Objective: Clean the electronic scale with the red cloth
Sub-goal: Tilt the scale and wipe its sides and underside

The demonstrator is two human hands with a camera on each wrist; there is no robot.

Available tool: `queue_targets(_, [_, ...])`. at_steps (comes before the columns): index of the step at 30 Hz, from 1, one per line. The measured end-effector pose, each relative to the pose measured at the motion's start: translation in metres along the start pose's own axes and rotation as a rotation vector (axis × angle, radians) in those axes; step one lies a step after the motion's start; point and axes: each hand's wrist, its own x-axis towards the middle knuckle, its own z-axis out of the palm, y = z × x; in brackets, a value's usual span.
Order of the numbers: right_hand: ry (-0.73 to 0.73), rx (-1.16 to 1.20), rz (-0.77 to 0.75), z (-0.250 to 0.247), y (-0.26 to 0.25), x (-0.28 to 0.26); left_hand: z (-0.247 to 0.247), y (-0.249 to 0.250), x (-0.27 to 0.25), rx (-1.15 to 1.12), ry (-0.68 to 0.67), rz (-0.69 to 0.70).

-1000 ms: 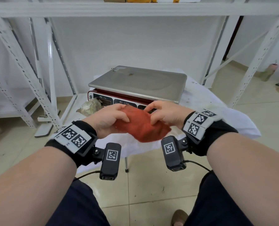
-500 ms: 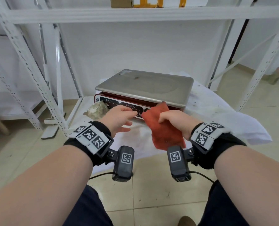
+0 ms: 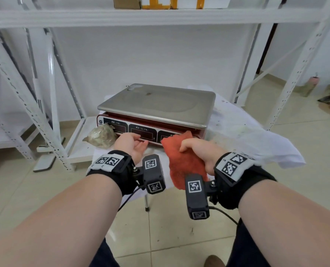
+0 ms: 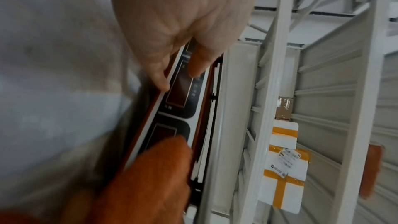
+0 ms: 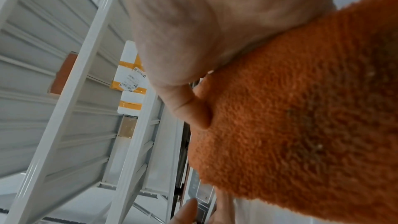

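So we've got the red cloth [image 3: 183, 160] bunched in our right hand [image 3: 198, 151], fingers curled round it, its top corner right up against the right end of the electronic scale [image 3: 156, 108]'s front panel. Our left hand [image 3: 130, 144] is loose and holding nothing, fingertips [image 4: 159, 81] resting on the middle of that same panel. The panel's long axis runs left to right across us, just beyond both hands, so the cloth hand looks best placed to sweep leftward along it. The steel platter sits above and behind, stains untouched.
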Motion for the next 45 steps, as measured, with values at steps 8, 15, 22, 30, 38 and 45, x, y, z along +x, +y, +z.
queue_targets(8, [0.209,0.104,-0.079,-0.037,-0.011,0.003,0.033,-0.012,-0.012,-0.066,-0.169,-0.051])
queue_targets(15, [0.252,0.122,-0.056,-0.07,-0.012,0.019,0.054,-0.032,-0.003,-0.024,-0.292,-0.138])
queue_targets(22, [0.262,0.006,-0.029,-0.064,-0.018,0.022,0.042,-0.03,0.008,0.315,-0.304,-0.183])
queue_targets(30, [-0.067,0.122,-0.151,-0.013,-0.024,0.016,0.039,-0.02,-0.015,0.593,-0.524,-0.048])
queue_targets(38, [0.141,-0.231,-0.266,-0.003,-0.032,0.02,0.007,-0.019,-0.018,0.607,-0.105,0.123])
queue_targets(45, [0.31,-0.309,-0.451,-0.003,-0.047,0.031,-0.002,0.019,-0.021,0.908,0.323,0.748])
